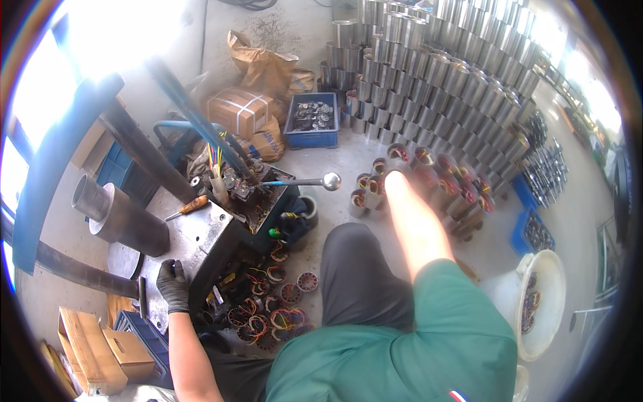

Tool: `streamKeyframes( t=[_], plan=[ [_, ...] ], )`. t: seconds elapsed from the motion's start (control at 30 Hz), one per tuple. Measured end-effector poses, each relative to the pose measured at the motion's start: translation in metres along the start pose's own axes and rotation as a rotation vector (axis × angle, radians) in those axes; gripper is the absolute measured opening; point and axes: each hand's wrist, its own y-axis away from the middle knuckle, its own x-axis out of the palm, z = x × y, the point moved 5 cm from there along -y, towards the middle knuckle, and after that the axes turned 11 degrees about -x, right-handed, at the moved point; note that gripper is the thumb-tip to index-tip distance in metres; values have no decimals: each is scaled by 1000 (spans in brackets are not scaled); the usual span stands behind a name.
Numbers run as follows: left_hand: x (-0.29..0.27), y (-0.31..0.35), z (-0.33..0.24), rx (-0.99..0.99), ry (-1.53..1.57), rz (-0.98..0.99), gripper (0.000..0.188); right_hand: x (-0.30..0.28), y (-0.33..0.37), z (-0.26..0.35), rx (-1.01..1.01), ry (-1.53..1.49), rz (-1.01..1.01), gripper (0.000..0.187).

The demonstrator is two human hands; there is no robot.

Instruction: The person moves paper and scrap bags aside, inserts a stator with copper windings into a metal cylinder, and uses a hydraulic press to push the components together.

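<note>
My left hand [173, 285], in a dark glove, rests at the edge of the metal press table [213, 231], its fingers laid on the top and nothing in them. A stout metal cylinder [130, 221] stands on that table, and an orange-handled screwdriver [191, 206] lies farther back. My right arm reaches forward to a group of metal sleeves with wound coils and coloured wires inside [439, 179]. At its end my right hand [396, 159] is dark and smeared among the sleeves, so its fingers cannot be made out.
Tall stacks of bare metal sleeves [429, 80] stand at the back right. A lever with a ball knob [331, 181] juts out from the press. Loose wound stators [268, 315] lie by my legs. A blue bin [311, 139] of metal parts and a white tub [552, 301] stand around me.
</note>
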Motion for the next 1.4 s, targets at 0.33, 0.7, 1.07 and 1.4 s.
streamKeyframes(
  t=[0.33, 0.7, 1.07, 1.4],
  plan=[
    [-22, 17, 13, 6, -66, -25, 29, 38, 119, 15, 68, -710, 178, 28],
    [-58, 12, -76, -64, -231, 366, 34, 81, 457, 11, -1320, 1034, 1720, 27],
    [-83, 20, -70, -30, -161, 361, 42, 156, 595, -254, -2454, 875, 1926, 58],
    [-98, 30, -63, -8, -157, 350, 42, 212, 623, -343, -2668, 1027, 1294, 51]
  ],
)
